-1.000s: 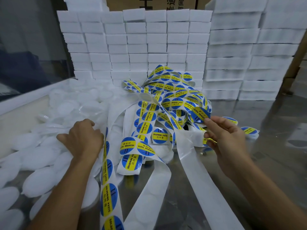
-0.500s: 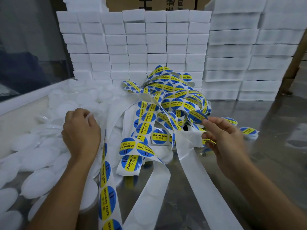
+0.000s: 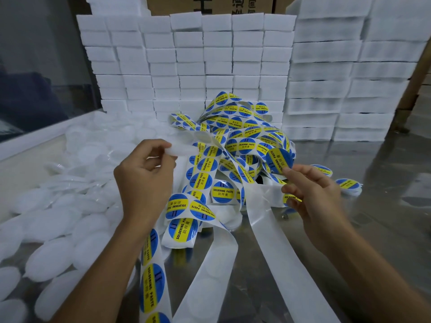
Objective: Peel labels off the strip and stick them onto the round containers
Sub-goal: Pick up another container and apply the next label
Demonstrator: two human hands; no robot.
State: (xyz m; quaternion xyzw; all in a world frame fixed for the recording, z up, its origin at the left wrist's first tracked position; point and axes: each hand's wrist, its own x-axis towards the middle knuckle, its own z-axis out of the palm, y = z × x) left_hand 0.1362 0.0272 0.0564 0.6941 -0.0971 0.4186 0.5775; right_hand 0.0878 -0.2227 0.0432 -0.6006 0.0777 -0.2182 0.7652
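Right now, head view only, so one pass. L hand (image 3: 145, 180) is raised over the pile, thumb & fingertips pinching a white round container (image 3: 183, 149) by its edge, flat face tilted toward the other side; prob. held up so a label can go straight on. R hand (image 3: 310, 190) has a peeled blue/yellow label (image 3: 278, 160) stuck on a fingertip, standing up clear of the tangle so the glue side touches nothing, while its lower fingers curl round the bare backing strip (image 3: 263, 201). That grip likely keeps the strip taut & handy for the next peel. Label & container are near each other, not touching yet, so sticking isn't done.

Around them: the label strip (image 3: 151, 278) runs down toward the viewer past the L forearm, w/ a big loose heap of more strip (image 3: 242, 134) mounded between and behind both hands. Unlabelled white containers (image 3: 56, 220) lie heaped on the left of the shiny counter (image 3: 384, 217). Two finished, labelled containers (image 3: 348, 185) sit just right of the R hand. Stacks of white boxes (image 3: 210, 66) wall off the back.

In the way: loops of strip lie right under the gap between the hands, so the sticky label could snag on one if lowered carelessly.
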